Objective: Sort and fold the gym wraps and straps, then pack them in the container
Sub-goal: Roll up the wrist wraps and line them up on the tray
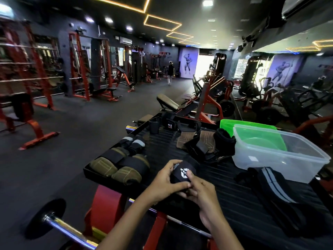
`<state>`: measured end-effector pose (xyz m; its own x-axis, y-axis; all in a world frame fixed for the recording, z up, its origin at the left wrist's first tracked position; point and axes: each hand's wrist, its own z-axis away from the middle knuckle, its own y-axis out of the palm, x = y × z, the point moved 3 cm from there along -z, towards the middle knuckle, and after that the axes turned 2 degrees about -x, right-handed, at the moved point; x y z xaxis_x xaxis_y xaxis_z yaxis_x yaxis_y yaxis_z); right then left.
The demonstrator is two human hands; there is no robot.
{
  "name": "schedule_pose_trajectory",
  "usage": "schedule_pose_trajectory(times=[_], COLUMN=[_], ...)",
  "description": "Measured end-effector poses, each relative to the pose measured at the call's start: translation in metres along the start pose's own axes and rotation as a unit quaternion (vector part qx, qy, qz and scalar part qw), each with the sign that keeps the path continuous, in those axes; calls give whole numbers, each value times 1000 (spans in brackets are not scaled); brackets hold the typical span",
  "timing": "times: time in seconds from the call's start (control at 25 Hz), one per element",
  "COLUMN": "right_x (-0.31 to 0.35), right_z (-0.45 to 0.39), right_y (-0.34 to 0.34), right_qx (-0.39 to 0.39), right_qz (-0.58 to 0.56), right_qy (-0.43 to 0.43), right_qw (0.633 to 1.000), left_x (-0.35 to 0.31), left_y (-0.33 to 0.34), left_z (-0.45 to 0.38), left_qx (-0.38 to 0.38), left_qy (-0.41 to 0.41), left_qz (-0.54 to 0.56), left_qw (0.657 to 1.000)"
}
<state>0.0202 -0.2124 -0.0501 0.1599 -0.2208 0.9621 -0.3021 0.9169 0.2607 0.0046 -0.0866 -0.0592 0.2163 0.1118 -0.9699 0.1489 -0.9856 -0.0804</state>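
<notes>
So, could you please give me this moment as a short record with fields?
setting: gym, black ribbed platform
left hand: grips black wrap with white logo
right hand: pinches the same wrap
container: clear, on the platform, nothing packed inside it yet
green lid: behind container
sorted: olive padded straps at left
waiting: grey-striped black strap beside container

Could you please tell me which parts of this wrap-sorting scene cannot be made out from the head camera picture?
- Black wrist wrap with white logo: its near end is hidden by the left hand and right hand.
- Clear plastic container: its floor beneath the green lid is hidden.
- Black strap with grey stripes: cut off at the right edge.
- Distant person: too small.
</notes>
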Motion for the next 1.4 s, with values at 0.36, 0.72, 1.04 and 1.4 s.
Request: schedule_pose_trajectory(times=[0.36, 0.72, 1.04, 1.4], right_x=[7, 18, -23, -33], right_z=[-12, -157, -264, -286], right_y=[14, 109, 181, 184], right_qx=[2, 31, 2, -52], right_qz=[20, 89, 127, 351], right_qy=[21, 70, 85, 4], right_qw=[1000, 993, 988, 935], left_x=[-16, -9, 27, 35], left_y=[-33, -211, -216, -211], left_z=[-8, -89, -99, -102], left_qx=[27, -122, -124, -72], left_qy=[59, 36, 25, 19], left_qz=[-244, -469, -418, -441], left_qw=[968, 874, 900, 894])
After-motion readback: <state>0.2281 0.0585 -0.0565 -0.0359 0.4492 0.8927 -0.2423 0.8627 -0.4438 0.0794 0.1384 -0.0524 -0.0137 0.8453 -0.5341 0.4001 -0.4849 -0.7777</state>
